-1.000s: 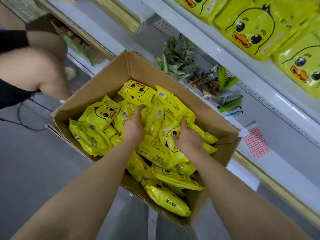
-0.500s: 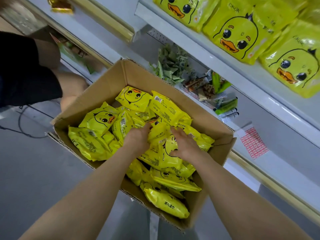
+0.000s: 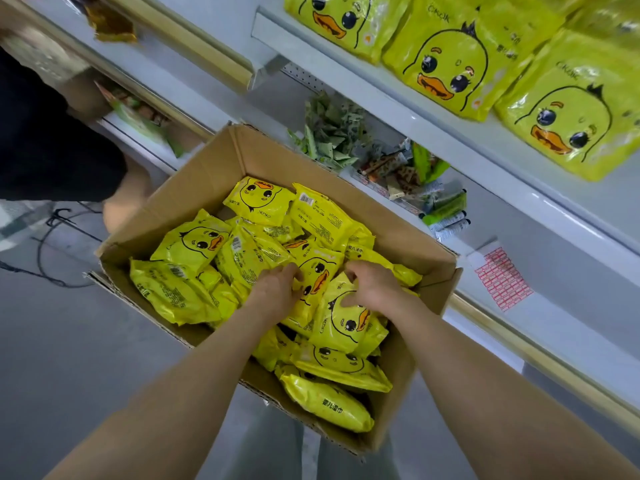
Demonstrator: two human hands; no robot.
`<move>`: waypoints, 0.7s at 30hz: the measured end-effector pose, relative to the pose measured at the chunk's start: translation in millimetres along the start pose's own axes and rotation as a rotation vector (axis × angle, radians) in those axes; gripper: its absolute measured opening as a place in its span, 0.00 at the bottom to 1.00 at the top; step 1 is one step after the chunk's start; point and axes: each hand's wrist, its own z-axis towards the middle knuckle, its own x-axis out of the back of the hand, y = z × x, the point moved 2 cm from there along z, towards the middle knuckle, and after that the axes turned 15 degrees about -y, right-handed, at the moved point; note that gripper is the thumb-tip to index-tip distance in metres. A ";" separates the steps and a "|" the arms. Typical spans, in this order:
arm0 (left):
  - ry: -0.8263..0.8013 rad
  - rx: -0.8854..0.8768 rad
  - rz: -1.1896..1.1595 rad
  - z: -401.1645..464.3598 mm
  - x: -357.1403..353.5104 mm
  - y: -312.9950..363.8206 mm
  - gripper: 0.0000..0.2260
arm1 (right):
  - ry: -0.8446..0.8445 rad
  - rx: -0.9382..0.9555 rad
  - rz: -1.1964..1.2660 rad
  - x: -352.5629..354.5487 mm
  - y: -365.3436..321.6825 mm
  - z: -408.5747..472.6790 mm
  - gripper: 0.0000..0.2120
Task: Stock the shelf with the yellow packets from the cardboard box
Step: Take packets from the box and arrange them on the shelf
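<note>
Both hands, left hand (image 3: 277, 292) and right hand (image 3: 372, 289), grip yellow packets (image 3: 320, 275) in the near-full cardboard box (image 3: 207, 181); the shelf (image 3: 398, 109) upper right holds only a few.

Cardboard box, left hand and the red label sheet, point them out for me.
cardboard box (image 3: 207, 188): head view, bare inner wall on the far left side.
left hand (image 3: 277, 289): head view, back of the hand.
red label sheet (image 3: 502, 280): head view, middle of the sheet.

One head-worn view looks steeply down, close over the cardboard box (image 3: 207, 188), seemingly tilted.
</note>
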 end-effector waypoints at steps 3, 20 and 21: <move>-0.019 0.034 0.046 3.2 0.2 9.8 0.18 | 0.045 -0.032 0.122 16.6 12.3 -13.4 0.21; 0.014 -0.053 -0.370 -9.0 -11.2 39.3 0.18 | 0.072 0.022 0.277 11.9 60.9 -65.8 0.16; 0.025 -0.052 -0.381 -12.2 -10.7 38.8 0.18 | 0.107 0.017 0.267 11.6 59.1 -68.7 0.15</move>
